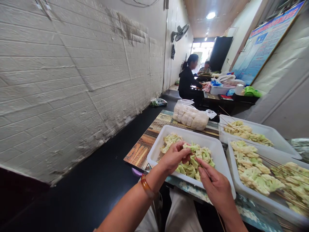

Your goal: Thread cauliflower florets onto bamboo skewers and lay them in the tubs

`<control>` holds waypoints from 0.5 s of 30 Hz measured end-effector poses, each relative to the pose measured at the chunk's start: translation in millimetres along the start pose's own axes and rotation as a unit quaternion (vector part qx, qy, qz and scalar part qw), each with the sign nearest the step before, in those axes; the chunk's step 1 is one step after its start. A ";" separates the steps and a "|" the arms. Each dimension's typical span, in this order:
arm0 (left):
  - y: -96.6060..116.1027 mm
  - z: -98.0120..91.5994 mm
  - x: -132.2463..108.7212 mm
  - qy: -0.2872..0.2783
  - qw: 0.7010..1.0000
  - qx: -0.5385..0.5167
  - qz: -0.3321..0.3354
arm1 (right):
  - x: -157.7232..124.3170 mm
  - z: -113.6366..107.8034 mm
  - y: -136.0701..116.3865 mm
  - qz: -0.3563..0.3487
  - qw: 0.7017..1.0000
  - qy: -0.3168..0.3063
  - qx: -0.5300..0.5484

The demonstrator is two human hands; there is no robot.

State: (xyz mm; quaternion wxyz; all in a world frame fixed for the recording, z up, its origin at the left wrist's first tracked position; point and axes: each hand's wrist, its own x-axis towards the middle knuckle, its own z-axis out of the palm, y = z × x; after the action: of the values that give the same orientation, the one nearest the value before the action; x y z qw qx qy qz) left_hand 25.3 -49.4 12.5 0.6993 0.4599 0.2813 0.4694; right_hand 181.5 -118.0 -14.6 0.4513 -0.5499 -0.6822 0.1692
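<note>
Above a white plastic tub (155, 141) of loose cauliflower florets (205, 154), my left hand (175, 156) pinches a cauliflower floret (190, 147). My right hand (213, 178) is closed on a thin wooden skewer (196, 157), whose upper end meets the floret's stem. The skewer's lower end shows beneath my right wrist. How far the tip has gone into the floret I cannot tell. To the right, a second tub (234, 170) holds skewered cauliflower (259, 175), with several sticks lying across it.
Behind that, another tub (285, 132) holds more cauliflower. A plastic bag of pale round pieces (190, 116) rests at the far side of the wood-patterned table (140, 148). A person in dark clothes (189, 80) sits farther back, near another table; a white wall (84, 83) runs along the left.
</note>
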 end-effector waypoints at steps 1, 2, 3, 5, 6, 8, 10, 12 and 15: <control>0.4 0.3 -0.2 -0.001 1.000 -0.003 0.001 | 0.3 0.3 -0.3 0.003 1.000 -0.002 -0.002; 0.8 0.7 -0.3 0.001 1.000 -0.006 0.002 | 0.4 0.6 -0.8 0.005 1.000 -0.005 -0.004; 1.1 1.1 -0.3 0.003 1.000 -0.007 0.003 | 0.4 1.0 -1.2 0.007 1.000 -0.005 -0.006; 1.3 1.8 -0.1 0.013 1.000 -0.004 0.005 | -0.3 1.7 -1.9 0.009 1.000 -0.001 -0.007; 1.2 2.1 0.1 0.020 1.000 -0.001 0.005 | -1.0 2.1 -2.2 0.011 1.000 -0.001 -0.008; 0.9 2.4 0.6 0.034 0.999 0.002 -0.001 | -2.4 3.1 -2.4 0.015 1.000 -0.002 -0.013; 0.4 2.3 1.0 0.038 0.999 0.002 -0.008 | -3.4 4.2 -2.1 0.015 1.000 -0.005 -0.018; -0.1 2.0 1.2 0.035 0.999 0.001 -0.011 | -3.8 5.4 -1.5 0.014 1.000 0.001 -0.019; -1.1 1.6 1.4 0.035 0.999 0.011 -0.007 | -3.6 6.8 -1.0 0.013 1.000 0.011 -0.023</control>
State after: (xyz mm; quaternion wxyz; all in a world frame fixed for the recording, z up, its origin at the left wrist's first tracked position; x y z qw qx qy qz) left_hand 27.6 -48.9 12.2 0.6870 0.4492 0.3137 0.4773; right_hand 175.4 -119.7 -19.0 0.4441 -0.5708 -0.6734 0.1531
